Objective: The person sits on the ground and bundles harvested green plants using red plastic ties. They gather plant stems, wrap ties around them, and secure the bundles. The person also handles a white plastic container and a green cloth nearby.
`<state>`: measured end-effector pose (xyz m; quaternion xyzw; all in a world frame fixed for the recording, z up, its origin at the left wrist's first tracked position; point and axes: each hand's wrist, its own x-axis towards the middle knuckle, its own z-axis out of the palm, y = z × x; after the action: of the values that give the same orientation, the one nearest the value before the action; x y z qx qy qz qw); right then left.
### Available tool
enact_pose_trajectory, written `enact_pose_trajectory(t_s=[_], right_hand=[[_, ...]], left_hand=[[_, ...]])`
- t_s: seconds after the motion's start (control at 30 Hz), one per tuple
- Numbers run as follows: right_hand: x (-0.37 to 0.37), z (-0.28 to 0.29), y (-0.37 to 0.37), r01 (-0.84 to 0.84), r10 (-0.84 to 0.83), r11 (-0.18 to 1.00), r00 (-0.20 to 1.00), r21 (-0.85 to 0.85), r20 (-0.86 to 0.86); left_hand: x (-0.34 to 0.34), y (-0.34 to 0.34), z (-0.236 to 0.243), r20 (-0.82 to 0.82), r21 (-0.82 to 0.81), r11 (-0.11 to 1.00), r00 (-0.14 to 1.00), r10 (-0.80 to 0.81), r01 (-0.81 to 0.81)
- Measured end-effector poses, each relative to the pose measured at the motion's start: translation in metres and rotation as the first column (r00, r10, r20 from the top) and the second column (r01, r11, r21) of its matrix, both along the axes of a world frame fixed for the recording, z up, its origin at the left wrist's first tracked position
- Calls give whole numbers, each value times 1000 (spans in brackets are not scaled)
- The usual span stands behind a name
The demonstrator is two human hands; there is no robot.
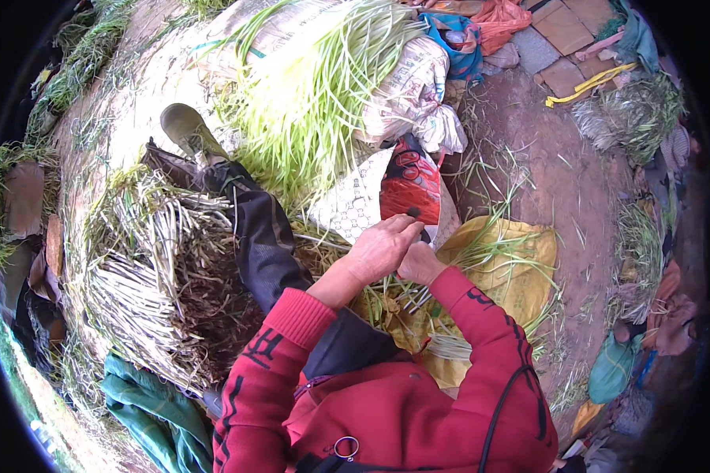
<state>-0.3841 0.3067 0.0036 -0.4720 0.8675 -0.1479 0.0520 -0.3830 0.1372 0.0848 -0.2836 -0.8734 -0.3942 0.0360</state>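
In front of my lap my two hands come together. My left hand (377,247) lies partly over my right hand (420,263), its fingers bent and pressed together. The right hand is closed in a fist. What either one grips, if anything, is hidden; a small dark tip (413,212) shows just beyond the left fingers. Beneath them are a white patterned sheet (353,201) with a red printed part (412,189) and a yellow woven sack (521,248) strewn with loose green stalks (481,251). Left of my leg is a big stack of pale-stemmed stalks (154,276).
A heap of long yellow-green shoots (312,102) lies ahead, beside a stuffed white sack (406,91). Blue (455,43) and orange bags (498,22) are behind it. A green cloth (154,414) lies at lower left, and a bundle of stalks (635,118) at far right.
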Motion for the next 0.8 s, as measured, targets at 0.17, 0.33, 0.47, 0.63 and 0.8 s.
enact_pose_trajectory(t_s=[0.17,0.33,0.47,0.63,0.8], right_hand=[[21,14,10,45,-142,956,937,289,321],[-10,13,18,554,-466,826,560,109,685],[-52,15,10,462,-449,884,799,70,400],[-119,17,-22,464,-451,854,886,234,-111],[-151,-7,-23,412,-384,778,909,474,-160]], left_hand=[[-12,3,-61,283,-520,854,941,183,-9],[-5,-16,-74,262,-574,818,950,169,13],[3,-15,-76,177,-537,843,981,84,25],[15,-14,-61,212,-568,815,977,5,119],[33,-16,-56,159,-523,844,986,-40,119]])
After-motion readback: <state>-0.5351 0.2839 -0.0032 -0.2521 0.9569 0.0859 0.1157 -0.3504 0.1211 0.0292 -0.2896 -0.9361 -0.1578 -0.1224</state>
